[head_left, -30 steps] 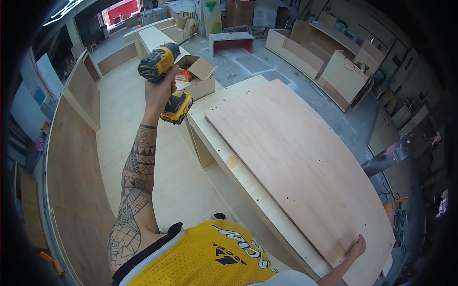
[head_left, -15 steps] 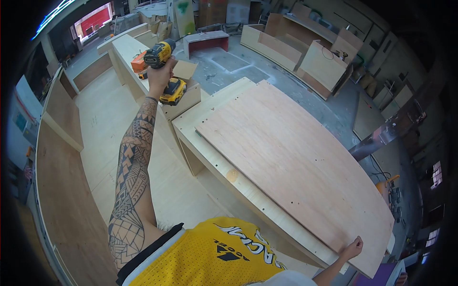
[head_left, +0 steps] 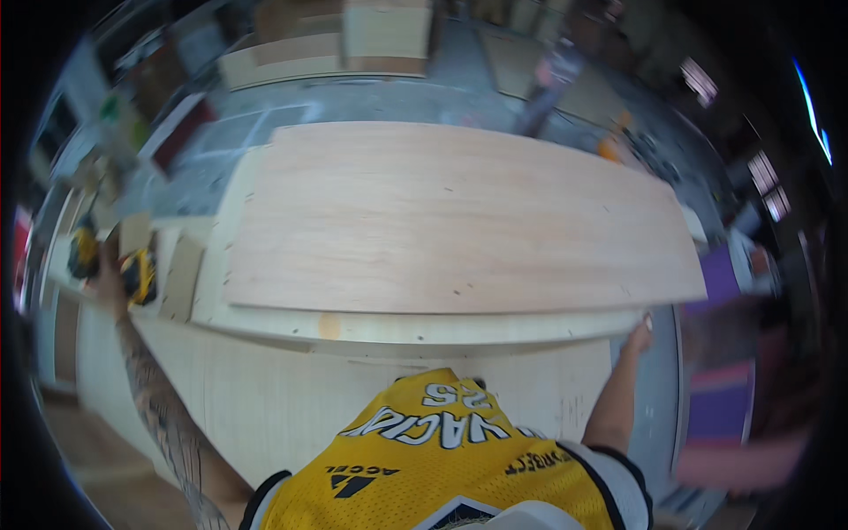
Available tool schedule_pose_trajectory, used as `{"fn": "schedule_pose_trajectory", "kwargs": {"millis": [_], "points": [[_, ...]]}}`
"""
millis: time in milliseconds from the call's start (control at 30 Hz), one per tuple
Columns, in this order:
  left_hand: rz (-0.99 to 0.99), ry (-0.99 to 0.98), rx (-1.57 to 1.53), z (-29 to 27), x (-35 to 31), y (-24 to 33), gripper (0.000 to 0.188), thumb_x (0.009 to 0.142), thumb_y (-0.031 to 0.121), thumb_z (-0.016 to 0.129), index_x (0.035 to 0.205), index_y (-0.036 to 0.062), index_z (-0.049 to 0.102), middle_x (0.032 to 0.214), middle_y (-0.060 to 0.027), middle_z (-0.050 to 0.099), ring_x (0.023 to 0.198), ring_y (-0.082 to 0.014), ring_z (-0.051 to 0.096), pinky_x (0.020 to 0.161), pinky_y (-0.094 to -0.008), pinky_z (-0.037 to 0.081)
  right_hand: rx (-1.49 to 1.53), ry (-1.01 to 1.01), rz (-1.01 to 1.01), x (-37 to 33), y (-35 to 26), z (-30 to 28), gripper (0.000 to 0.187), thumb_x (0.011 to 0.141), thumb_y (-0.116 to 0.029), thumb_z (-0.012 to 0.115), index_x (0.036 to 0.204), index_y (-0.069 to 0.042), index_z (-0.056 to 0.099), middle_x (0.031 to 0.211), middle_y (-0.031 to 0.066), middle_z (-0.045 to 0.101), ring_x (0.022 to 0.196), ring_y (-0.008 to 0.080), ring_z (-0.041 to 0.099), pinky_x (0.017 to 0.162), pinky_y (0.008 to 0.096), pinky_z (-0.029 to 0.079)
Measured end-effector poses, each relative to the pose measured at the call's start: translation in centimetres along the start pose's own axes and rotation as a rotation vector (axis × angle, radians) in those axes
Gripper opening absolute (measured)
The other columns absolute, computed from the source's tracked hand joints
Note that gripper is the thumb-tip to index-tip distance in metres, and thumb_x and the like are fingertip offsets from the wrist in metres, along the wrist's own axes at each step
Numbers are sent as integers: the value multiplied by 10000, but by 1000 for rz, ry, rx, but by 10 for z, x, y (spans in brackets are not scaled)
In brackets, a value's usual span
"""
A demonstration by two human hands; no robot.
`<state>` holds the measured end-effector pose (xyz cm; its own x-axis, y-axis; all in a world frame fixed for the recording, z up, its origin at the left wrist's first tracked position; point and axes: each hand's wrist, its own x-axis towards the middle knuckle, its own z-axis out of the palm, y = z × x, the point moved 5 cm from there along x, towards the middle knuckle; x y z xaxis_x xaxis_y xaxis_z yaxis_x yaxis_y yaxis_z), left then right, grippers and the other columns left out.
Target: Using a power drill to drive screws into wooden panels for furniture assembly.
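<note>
One drill (head_left: 84, 253), yellow and black, and there it is in my left hand (head_left: 108, 269), way out at the far left! My fingers are wrapped around the grip, the drill's body on the outer side, its battery (head_left: 139, 276) on the inner side, all of it a bit blurred. Right behind that, an open cardboard box (head_left: 137, 231) puts up its flap.

Now to the middle, and what a sight: the big wooden board (head_left: 442, 212) lies flat across the tabletop (head_left: 389, 329), straight in front of me, between my two hands, its far edge bowed, a few dark spots on its face. A pale strip of tabletop shows along the near side, with a round tan patch (head_left: 329, 325) on it.

Over to the right hand (head_left: 640, 334)! It's just beside the board's near right corner, on my side of the edge, well apart from the drill. The fingers look folded in, but whether they pinch anything or touch the wood, I can't tell.

Below it all, my yellow shirt (head_left: 415, 450); beyond the board, the grey floor (head_left: 353, 104) and a pale wooden cabinet (head_left: 291, 66); off right, a purple panel (head_left: 720, 406).
</note>
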<state>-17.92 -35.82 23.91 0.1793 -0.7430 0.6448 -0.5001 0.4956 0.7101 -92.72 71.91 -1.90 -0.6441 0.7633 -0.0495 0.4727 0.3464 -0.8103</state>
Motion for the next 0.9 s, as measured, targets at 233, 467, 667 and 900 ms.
{"fn": "schedule_pose_trajectory", "kwargs": {"millis": [233, 467, 667, 900], "points": [[-14, 27, 207, 0, -25, 6, 761, 956, 573, 709, 1346, -78, 646, 1250, -139, 722, 1083, -236, 702, 956, -351, 541, -24, 36, 52, -15, -38, -35, 854, 852, -726, 666, 1300, 0, 671, 1354, 294, 623, 1304, 422, 570, 1085, 526, 468], [-5, 132, -212, 10, -221, 98, 477, 1033, 253, 699, 1305, -120, 578, 1286, -227, 654, 1117, -251, 669, 945, -376, 562, -9, 47, 32, 29, -38, -46, 841, 841, -693, 697, 1288, 20, 678, 1324, 276, 645, 1319, 400, 562, 1082, 507, 465], [-153, -440, -382, 100, -473, 270, 512, 1041, 150, 642, 1518, 44, 493, 1444, -183, 536, 1286, -245, 528, 1049, -358, 462, 204, -240, 120, 115, -26, -13, 1051, 807, -766, 713, 1420, 75, 567, 1183, 212, 688, 920, 280, 683, 833, 423, 559], [325, -774, -22, 122, -592, 440, 771, 867, 182, 817, 1535, 62, 453, 1500, -205, 439, 1397, -373, 422, 1160, -469, 357, 936, -972, 144, 126, -42, 24, 572, 936, -632, 674, 1136, -102, 589, 827, -6, 568, 480, 64, 349, 391, 219, 248]]}}
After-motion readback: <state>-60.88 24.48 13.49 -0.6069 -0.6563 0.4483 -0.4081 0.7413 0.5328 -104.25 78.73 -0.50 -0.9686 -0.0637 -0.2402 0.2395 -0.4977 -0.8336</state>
